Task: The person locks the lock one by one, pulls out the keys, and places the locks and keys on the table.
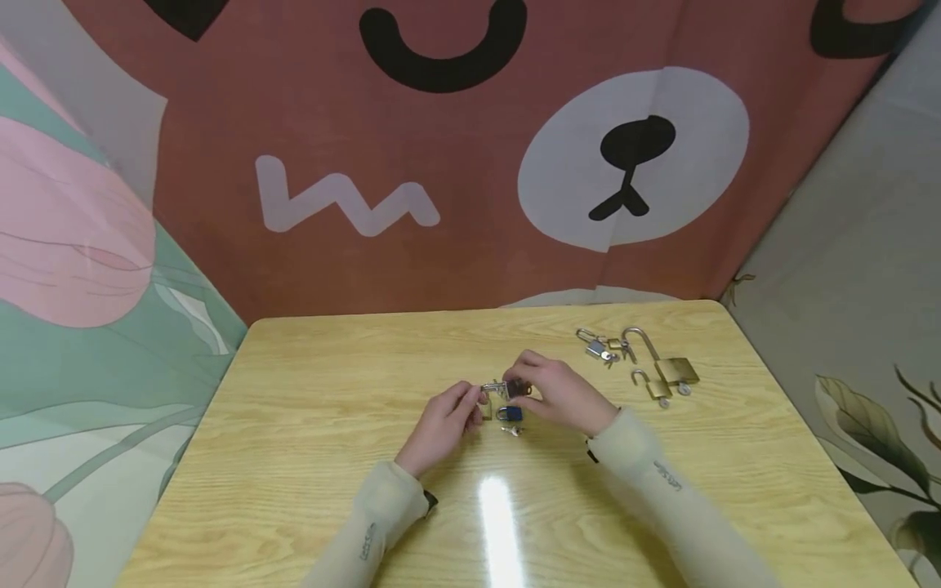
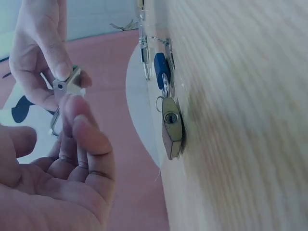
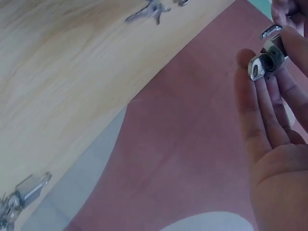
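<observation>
Above the table, my right hand (image 1: 560, 394) grips a small metal padlock (image 1: 518, 388) by its body, fingers and thumb on opposite sides. A flat silver piece with a hole (image 3: 256, 68) juts from the padlock's end in the right wrist view. The shackle (image 1: 492, 387) points left, and the left hand (image 1: 444, 420) pinches at its tip with thumb and fingers. Below lie a blue padlock (image 1: 510, 414) and a small bunch of keys (image 1: 512, 430). A brass padlock (image 2: 172, 130) lies by the blue one, partly hidden behind the left fingers in the head view.
At the back right of the wooden table (image 1: 309, 441) sit a large brass padlock (image 1: 676, 371), a smaller brass padlock (image 1: 658, 389) with its shackle open, and a silver padlock (image 1: 596, 349) with keys. A printed cloth (image 1: 470, 269) hangs behind the table.
</observation>
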A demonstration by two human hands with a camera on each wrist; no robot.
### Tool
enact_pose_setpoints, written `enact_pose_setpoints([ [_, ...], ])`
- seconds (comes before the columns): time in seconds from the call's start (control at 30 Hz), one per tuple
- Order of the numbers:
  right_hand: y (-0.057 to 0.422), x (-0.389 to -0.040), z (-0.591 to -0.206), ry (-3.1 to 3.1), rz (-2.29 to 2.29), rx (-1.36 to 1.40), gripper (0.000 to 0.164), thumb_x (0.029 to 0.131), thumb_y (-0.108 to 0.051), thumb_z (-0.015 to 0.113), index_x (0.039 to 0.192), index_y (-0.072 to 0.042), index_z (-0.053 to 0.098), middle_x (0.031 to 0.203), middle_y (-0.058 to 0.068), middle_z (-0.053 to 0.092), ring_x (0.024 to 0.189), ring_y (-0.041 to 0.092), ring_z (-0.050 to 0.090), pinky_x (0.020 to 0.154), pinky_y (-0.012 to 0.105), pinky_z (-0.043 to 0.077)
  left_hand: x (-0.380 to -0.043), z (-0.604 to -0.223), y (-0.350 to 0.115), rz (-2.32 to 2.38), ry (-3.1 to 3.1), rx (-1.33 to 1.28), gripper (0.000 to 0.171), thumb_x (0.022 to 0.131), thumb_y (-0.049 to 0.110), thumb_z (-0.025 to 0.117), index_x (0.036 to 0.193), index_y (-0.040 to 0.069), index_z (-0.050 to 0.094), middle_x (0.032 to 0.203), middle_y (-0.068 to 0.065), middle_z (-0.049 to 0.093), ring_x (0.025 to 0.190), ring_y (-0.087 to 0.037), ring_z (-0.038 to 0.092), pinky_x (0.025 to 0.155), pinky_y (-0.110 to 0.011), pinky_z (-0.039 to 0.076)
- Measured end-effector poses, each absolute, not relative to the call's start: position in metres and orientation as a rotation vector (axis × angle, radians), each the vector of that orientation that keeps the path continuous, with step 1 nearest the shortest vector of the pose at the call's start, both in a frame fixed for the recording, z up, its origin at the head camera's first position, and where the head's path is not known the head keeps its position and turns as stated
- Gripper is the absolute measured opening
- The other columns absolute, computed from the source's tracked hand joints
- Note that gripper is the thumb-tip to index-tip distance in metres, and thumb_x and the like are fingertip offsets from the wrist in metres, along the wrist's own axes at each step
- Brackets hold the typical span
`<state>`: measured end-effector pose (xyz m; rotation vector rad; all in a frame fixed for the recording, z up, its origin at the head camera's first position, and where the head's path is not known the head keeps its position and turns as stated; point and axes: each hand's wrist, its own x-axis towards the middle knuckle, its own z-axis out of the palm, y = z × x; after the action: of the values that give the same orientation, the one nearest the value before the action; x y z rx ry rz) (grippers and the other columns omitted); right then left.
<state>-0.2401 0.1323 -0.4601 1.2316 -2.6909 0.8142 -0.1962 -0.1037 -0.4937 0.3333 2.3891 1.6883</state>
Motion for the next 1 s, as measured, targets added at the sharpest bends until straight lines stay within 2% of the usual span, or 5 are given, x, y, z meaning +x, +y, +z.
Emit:
enact_pose_setpoints([
  [0.2,0.123,-0.237,-0.460,-2.666,0.863,1.323,0.030,0.092,-0.013,0.081,0.119,-0.005,0.071,0.109,0.006,0.064,0.092,0.016,0.068,0.079,0.035,0.061,-0.199,-0.496,-0.105,1.759,2.320,0.229,0.047,0.113,0.036,0.042,0.105,-0.004,0.064,0.079,-0.004,0.062,0.068,-0.015,0.058,0.066,-0.039,0.057],
  [0.5,0.122,-0.236,-0.469,-2.658,0.987,1.330,0.031,0.093,-0.015,0.080,0.120,-0.003,0.072,0.110,0.004,0.065,0.093,0.014,0.066,0.080,0.038,0.060,-0.201,-0.498,-0.107,1.869,2.228,0.183,0.035,0.112,0.023,0.047,0.099,-0.005,0.062,0.078,-0.005,0.061,0.066,-0.015,0.054,0.061,-0.030,0.051],
  [0.73,0.122,-0.237,-0.476,-2.666,1.399,1.181,0.028,0.103,-0.017,0.066,0.128,-0.006,0.067,0.111,0.002,0.066,0.097,0.013,0.065,0.087,0.033,0.059,-0.202,-0.492,-0.108,1.920,2.244,0.255,0.033,0.112,0.019,0.045,0.102,-0.010,0.059,0.077,-0.004,0.060,0.068,-0.017,0.056,0.064,-0.032,0.053],
  [0.9,0.118,-0.239,-0.475,-2.627,1.788,0.983,0.029,0.111,-0.021,0.051,0.127,-0.001,0.064,0.107,0.015,0.069,0.091,0.037,0.069,0.082,0.044,0.061,-0.202,-0.490,-0.106,1.964,2.212,0.273,0.032,0.112,0.019,0.047,0.101,-0.008,0.060,0.077,-0.004,0.059,0.069,-0.015,0.055,0.064,-0.029,0.051],
  [1.0,0.115,-0.241,-0.477,-2.592,1.923,0.890,0.030,0.112,-0.022,0.047,0.119,0.001,0.066,0.095,0.021,0.069,0.081,0.040,0.068,0.073,0.049,0.061,-0.202,-0.490,-0.104,1.990,2.202,0.280,0.029,0.111,0.019,0.048,0.098,-0.004,0.061,0.077,-0.004,0.058,0.068,-0.013,0.055,0.064,-0.027,0.050],
])
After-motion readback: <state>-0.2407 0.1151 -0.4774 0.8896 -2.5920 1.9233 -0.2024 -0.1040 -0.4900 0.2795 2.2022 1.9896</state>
